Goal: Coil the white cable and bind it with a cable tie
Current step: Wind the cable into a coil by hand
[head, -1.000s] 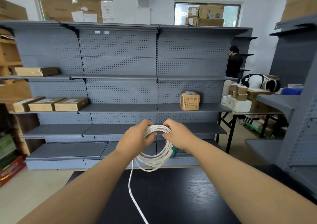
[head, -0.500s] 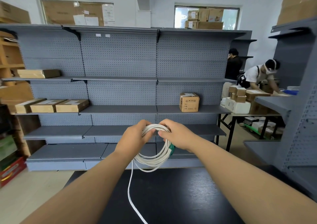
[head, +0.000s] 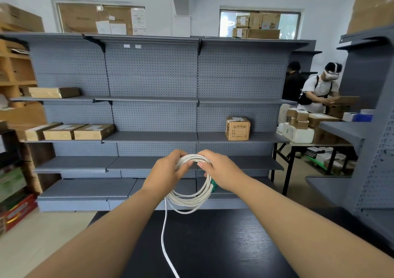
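Now both hands: left hand point(head: 168, 174), right hand point(head: 221, 172) gripping white cable point(head: 187, 202) coil.

A black wood-grain table point(head: 223, 245) fills the lower middle. The loose tail of the white cable point(head: 162, 237) trails over its left part. Beyond the table's far edge, a grey shelf unit point(head: 153, 137) bears a cardboard box point(head: 237, 128) and flat cartons point(head: 93, 131).
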